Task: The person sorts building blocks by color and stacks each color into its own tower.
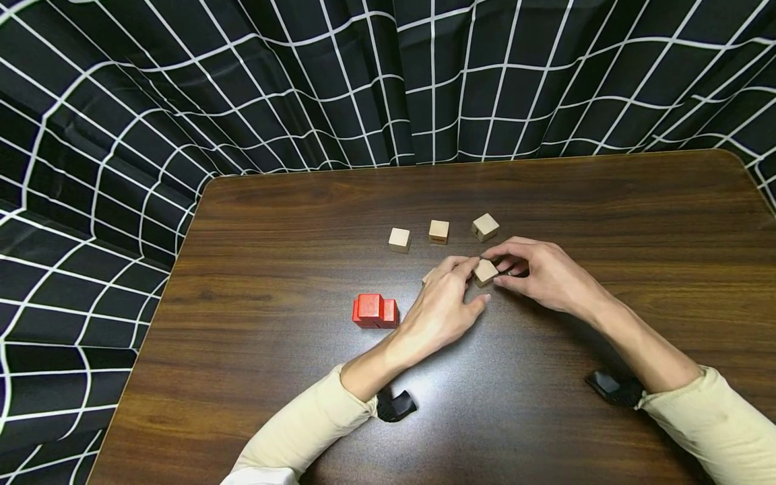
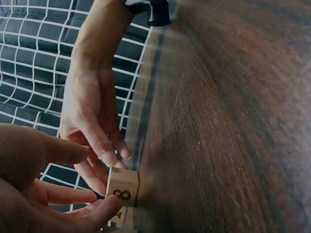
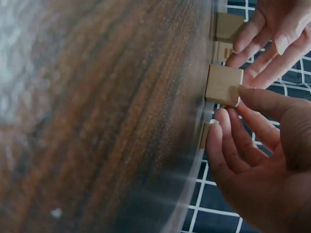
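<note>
While red cube-shaped blocks (image 1: 371, 310) sit clustered on the brown wooden worktop (image 1: 273, 236), at their three o'clock the left hand (image 1: 445, 296) has loosely extended fingers touching a pale wooden cube (image 1: 486, 273); at the cube's three o'clock, the right hand (image 1: 548, 275) pinches it between thumb and fingers.

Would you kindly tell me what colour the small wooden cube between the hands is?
The wooden cube is pale beige, best seen in the head view.

Tabletop (image 1: 673, 236) free outside right hand (image 1: 548, 276), cubes (image 1: 438, 231) blocking ahead, red blocks (image 1: 370, 310) near left hand (image 1: 444, 304)
</note>
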`<state>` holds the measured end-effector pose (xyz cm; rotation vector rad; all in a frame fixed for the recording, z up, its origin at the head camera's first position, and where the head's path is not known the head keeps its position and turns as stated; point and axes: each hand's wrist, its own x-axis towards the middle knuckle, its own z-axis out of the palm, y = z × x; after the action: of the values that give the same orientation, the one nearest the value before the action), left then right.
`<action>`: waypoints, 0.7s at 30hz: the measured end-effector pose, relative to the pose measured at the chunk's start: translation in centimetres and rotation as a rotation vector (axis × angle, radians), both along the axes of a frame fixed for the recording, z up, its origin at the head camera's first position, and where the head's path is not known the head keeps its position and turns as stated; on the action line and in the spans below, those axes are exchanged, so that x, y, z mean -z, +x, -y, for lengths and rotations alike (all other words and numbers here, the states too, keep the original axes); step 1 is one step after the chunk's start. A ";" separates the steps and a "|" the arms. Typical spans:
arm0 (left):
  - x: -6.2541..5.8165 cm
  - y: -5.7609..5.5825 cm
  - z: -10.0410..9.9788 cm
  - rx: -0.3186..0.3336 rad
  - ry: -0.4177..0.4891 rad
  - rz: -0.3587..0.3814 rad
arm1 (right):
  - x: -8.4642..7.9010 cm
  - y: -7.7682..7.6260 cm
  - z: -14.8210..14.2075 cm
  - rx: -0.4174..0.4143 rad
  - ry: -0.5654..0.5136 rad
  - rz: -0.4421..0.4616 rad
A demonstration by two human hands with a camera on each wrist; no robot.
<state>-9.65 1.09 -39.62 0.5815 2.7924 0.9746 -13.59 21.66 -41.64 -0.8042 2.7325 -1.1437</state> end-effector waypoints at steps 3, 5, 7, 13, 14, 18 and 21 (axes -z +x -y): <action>0.1 -0.2 -0.4 -0.004 -0.001 -0.002 | 0.0 0.1 0.0 0.016 0.001 -0.005; 0.3 -0.4 -0.7 -0.010 0.000 -0.004 | 0.0 0.2 -0.1 0.031 -0.007 -0.002; 0.6 -0.6 -0.9 -0.015 -0.004 -0.013 | 0.0 0.2 -0.2 0.044 -0.016 0.009; 1.2 -0.9 -1.4 -0.023 -0.011 -0.072 | -0.1 0.3 -0.4 0.069 -0.035 0.059; 1.3 -1.0 -1.5 -0.021 -0.007 -0.083 | -0.1 0.3 -0.4 0.072 -0.032 0.061; 1.5 -1.2 -1.5 -0.025 0.016 -0.115 | 0.0 0.3 -0.5 0.076 -0.022 0.061; 1.6 -1.4 -1.6 -0.032 0.031 -0.106 | 0.0 0.3 -0.7 0.070 -0.020 0.051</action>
<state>-11.07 2.67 -41.22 0.6119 2.8927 1.0238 -13.30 22.32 -41.61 -0.6765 2.7321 -1.1899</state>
